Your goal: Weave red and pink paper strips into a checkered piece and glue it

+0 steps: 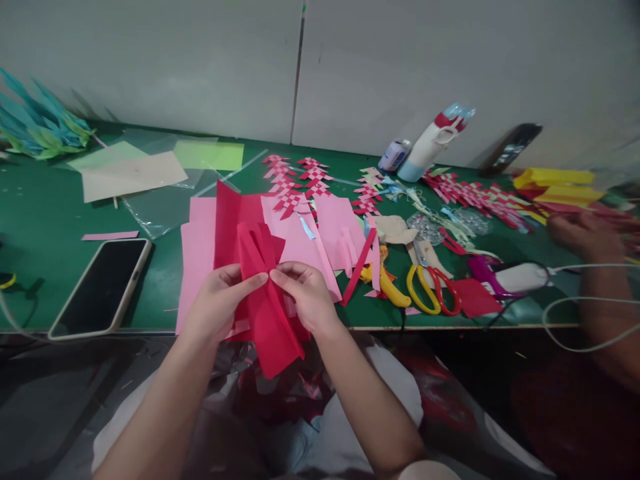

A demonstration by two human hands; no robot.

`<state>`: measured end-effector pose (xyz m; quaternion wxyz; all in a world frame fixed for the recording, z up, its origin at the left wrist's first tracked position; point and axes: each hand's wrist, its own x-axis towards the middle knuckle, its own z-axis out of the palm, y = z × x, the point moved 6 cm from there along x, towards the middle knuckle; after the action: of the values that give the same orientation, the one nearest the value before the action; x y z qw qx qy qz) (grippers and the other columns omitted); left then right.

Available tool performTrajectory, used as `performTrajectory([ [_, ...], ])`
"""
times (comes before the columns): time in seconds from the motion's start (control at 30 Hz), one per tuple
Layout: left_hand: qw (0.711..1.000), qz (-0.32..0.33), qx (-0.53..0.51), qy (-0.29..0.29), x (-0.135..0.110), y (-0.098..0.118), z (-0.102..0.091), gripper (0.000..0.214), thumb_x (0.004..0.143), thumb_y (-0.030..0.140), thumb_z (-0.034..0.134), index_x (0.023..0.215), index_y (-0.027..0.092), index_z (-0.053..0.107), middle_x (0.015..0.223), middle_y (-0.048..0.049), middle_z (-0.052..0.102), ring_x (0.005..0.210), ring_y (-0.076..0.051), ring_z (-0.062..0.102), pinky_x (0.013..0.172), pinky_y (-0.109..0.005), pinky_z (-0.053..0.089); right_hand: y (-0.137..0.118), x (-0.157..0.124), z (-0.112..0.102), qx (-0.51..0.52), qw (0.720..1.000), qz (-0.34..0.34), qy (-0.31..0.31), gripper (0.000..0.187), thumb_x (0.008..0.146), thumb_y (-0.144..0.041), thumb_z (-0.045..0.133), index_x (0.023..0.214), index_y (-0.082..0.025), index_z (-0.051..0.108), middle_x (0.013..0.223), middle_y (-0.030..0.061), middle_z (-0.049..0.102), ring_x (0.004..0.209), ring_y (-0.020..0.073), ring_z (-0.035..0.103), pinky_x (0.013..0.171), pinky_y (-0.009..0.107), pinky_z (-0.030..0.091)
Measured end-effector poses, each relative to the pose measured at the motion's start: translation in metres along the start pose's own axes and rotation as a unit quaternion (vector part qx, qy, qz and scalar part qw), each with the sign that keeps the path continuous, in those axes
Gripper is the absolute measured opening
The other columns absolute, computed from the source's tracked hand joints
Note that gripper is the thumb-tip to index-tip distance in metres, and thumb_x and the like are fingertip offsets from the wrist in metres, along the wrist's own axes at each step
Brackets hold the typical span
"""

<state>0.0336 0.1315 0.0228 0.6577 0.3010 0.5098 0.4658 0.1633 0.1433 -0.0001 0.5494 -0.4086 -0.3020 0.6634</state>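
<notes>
Pinched between the fingers of both hands is a folded piece of red paper [273, 327], with lengthwise creases and its lower end hanging past the table edge. My left hand [223, 297] grips its left side, thumb on top. On the right side my right hand [305, 290] pinches it, the two thumbs almost meeting at the middle. Behind it lies another red sheet [227, 223] on top of pink paper sheets [197, 250]. Pink and red paper strips [361, 267] lie just right of my right hand.
Scissors [434, 290] with yellow and red handles, a yellow tool [395, 287] and a purple-and-white device [515, 277] lie right. A phone [103, 287] lies left. Woven paper pieces [280, 180], a can [395, 155] and a bottle [430, 147] stand farther back. A co-worker's hand [580, 233] is at right.
</notes>
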Motion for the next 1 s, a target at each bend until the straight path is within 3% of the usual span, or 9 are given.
performTrajectory([
  [0.3, 0.999, -0.031, -0.005, 0.021, -0.0016, -0.0007, 0.0, 0.033, 0.056, 0.027, 0.085, 0.083, 0.015, 0.07, 0.069, -0.0043, 0.074, 0.056, -0.019, 0.069, 0.052, -0.027, 0.057, -0.0038, -0.001, -0.0007, 0.0, 0.999, -0.03, 0.013, 0.02, 0.059, -0.031, 0.083, 0.071, -0.021, 0.07, 0.073, -0.0021, 0.066, 0.071, 0.0119, 0.059, 0.076, 0.027, 0.049],
  [0.5, 1.0, -0.005, 0.006, 0.024, 0.0016, 0.0018, -0.0048, 0.034, 0.055, 0.03, 0.086, 0.082, 0.015, 0.071, 0.071, -0.005, 0.074, 0.056, -0.018, 0.069, 0.055, -0.027, 0.057, -0.0012, 0.0001, -0.0002, -0.032, 0.998, 0.035, -0.039, 0.025, 0.057, -0.032, 0.084, 0.071, -0.018, 0.07, 0.068, -0.0021, 0.065, 0.064, 0.0103, 0.057, 0.065, 0.025, 0.047],
  [0.67, 0.999, -0.013, 0.04, -0.012, 0.0006, 0.0013, -0.0023, 0.034, 0.056, 0.029, 0.086, 0.083, 0.016, 0.072, 0.073, -0.0047, 0.075, 0.059, -0.019, 0.069, 0.057, -0.027, 0.057, -0.0037, 0.0002, -0.0016, -0.039, 0.999, 0.025, -0.027, 0.022, 0.057, -0.032, 0.084, 0.069, -0.019, 0.07, 0.066, -0.0025, 0.063, 0.062, 0.0095, 0.056, 0.063, 0.023, 0.046],
  [1.0, 1.0, -0.001, 0.014, -0.006, 0.0013, -0.0004, -0.001, 0.033, 0.055, 0.027, 0.086, 0.082, 0.014, 0.072, 0.073, -0.0053, 0.075, 0.058, -0.019, 0.069, 0.056, -0.028, 0.057, -0.0015, 0.0005, 0.0002, -0.031, 0.999, -0.003, -0.012, 0.023, 0.058, -0.034, 0.083, 0.07, -0.02, 0.07, 0.07, -0.0016, 0.065, 0.067, 0.0115, 0.057, 0.07, 0.026, 0.048],
])
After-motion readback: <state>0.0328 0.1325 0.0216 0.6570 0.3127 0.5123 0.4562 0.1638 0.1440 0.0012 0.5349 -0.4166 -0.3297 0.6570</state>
